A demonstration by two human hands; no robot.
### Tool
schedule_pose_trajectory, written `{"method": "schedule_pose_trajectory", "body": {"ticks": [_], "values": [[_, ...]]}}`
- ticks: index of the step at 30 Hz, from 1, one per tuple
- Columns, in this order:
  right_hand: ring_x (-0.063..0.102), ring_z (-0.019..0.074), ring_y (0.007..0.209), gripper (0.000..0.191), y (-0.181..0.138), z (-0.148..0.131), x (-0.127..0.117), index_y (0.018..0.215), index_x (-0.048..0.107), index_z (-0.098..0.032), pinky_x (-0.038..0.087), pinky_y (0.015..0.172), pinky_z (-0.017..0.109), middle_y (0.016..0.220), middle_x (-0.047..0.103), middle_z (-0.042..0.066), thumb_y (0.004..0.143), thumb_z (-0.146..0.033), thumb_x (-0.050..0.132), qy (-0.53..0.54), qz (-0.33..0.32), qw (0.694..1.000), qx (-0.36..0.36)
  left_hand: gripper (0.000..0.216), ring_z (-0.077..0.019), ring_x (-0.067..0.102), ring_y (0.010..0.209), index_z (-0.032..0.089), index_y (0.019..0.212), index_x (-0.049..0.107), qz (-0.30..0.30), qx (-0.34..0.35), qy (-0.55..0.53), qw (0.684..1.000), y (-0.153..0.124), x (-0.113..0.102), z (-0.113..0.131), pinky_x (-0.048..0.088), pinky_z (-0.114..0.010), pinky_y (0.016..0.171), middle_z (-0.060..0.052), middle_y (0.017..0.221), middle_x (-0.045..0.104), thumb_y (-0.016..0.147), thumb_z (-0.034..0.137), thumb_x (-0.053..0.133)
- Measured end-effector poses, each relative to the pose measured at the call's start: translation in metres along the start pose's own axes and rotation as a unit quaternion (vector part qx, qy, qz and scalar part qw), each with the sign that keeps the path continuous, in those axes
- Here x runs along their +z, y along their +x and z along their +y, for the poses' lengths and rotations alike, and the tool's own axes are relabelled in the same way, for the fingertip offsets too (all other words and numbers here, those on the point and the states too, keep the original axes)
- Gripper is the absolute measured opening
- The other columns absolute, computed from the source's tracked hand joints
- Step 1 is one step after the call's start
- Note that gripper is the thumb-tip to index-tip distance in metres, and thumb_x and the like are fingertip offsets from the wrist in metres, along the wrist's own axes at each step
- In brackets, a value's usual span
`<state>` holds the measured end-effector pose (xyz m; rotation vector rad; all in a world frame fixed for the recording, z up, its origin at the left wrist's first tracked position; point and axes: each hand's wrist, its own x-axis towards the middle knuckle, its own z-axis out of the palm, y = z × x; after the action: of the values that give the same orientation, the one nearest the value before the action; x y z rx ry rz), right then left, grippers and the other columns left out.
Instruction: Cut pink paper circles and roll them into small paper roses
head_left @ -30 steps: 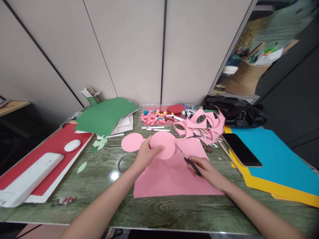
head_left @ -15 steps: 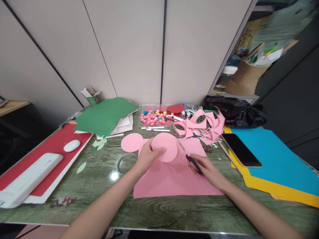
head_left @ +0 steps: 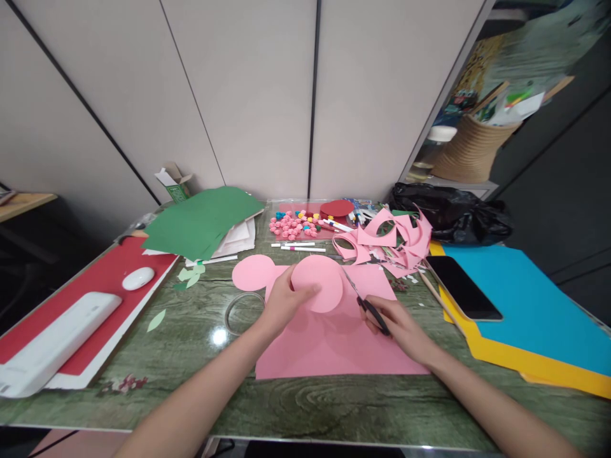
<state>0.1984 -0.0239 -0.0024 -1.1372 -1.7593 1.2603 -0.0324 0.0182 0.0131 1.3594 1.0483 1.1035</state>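
A round piece of pink paper is pinched in my left hand, thumb on top and fingers beneath. My right hand is closed round the black handles of a pair of scissors. Their blades point up and left, close to the right edge of the circle; whether they touch it I cannot tell. Below both hands lies a large pink sheet. A second pink circle rests at the sheet's upper left corner, beside a grey ring partly behind my left wrist.
Pink paper scraps are heaped at the back right. Several small beads sit in a clear tray. Green sheets, red paper and a white device lie left; a phone rests on blue paper right.
The pink circle in my left hand has shifted very slightly right and down. The scissors and my right hand stay almost where they were, beside its edge.
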Motion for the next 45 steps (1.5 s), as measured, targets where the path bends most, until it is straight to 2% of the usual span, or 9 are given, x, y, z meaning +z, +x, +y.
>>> {"method": "schedule_pose_trajectory", "body": {"ticks": [13, 20, 26, 33, 38, 45], "values": [[0.040, 0.0103, 0.052, 0.035, -0.001, 0.001, 0.000, 0.068, 0.048, -0.017, 0.028, 0.052, 0.024, 0.055, 0.043, -0.004, 0.090, -0.045, 0.044, 0.011, 0.000, 1.000, -0.002, 0.041, -0.0201, 0.059, 0.092, 0.016, 0.108, 0.059, 0.012, 0.003, 0.001, 1.000, 0.001, 0.000, -0.002, 0.048, -0.028, 0.076, -0.006, 0.104, 0.064, 0.070, 0.027, 0.068], [0.039, 0.0108, 0.052, 0.042, -0.003, 0.002, -0.001, 0.073, 0.051, -0.016, 0.028, 0.050, 0.025, 0.054, 0.042, -0.004, 0.086, -0.055, 0.042, 0.026, 0.015, 0.999, -0.026, 0.040, -0.0218, 0.059, 0.093, 0.015, 0.108, 0.058, 0.018, 0.010, 0.012, 1.000, 0.002, -0.001, -0.002, 0.048, -0.031, 0.077, -0.008, 0.104, 0.064, 0.071, 0.028, 0.066], [0.038, 0.0099, 0.051, 0.038, -0.001, -0.002, -0.001, 0.076, 0.054, -0.014, 0.023, 0.048, 0.024, 0.055, 0.045, -0.003, 0.088, -0.049, 0.044, 0.043, -0.030, 0.998, 0.030, 0.038, -0.0209, 0.058, 0.090, 0.015, 0.106, 0.058, 0.015, 0.010, 0.036, 0.999, 0.003, -0.004, 0.001, 0.048, -0.030, 0.076, -0.007, 0.100, 0.064, 0.072, 0.030, 0.064], [0.032, 0.0086, 0.048, 0.038, -0.002, -0.002, 0.000, 0.079, 0.054, -0.013, 0.018, 0.045, 0.024, 0.054, 0.042, -0.003, 0.088, -0.048, 0.044, 0.069, -0.044, 0.995, 0.061, 0.037, -0.0210, 0.059, 0.089, 0.015, 0.104, 0.058, -0.020, 0.012, 0.057, 0.998, 0.002, -0.004, 0.005, 0.047, -0.029, 0.074, -0.008, 0.100, 0.064, 0.071, 0.031, 0.064], [0.031, 0.0081, 0.047, 0.038, -0.003, -0.001, 0.000, 0.079, 0.054, -0.013, 0.017, 0.044, 0.024, 0.053, 0.042, -0.003, 0.088, -0.049, 0.044, 0.075, -0.053, 0.994, 0.065, 0.036, -0.0208, 0.059, 0.088, 0.015, 0.102, 0.057, -0.018, 0.015, 0.066, 0.998, 0.001, -0.004, 0.005, 0.047, -0.030, 0.074, -0.006, 0.098, 0.064, 0.071, 0.031, 0.065], [0.030, 0.0073, 0.047, 0.034, -0.002, -0.001, 0.000, 0.078, 0.054, -0.014, 0.016, 0.043, 0.023, 0.053, 0.042, -0.004, 0.089, -0.045, 0.045, 0.084, -0.052, 0.993, 0.067, 0.047, -0.0223, 0.058, 0.098, 0.015, 0.112, 0.055, -0.057, 0.004, 0.064, 0.996, 0.000, -0.002, 0.009, 0.046, -0.031, 0.081, -0.007, 0.109, 0.062, 0.069, 0.029, 0.067]]}}
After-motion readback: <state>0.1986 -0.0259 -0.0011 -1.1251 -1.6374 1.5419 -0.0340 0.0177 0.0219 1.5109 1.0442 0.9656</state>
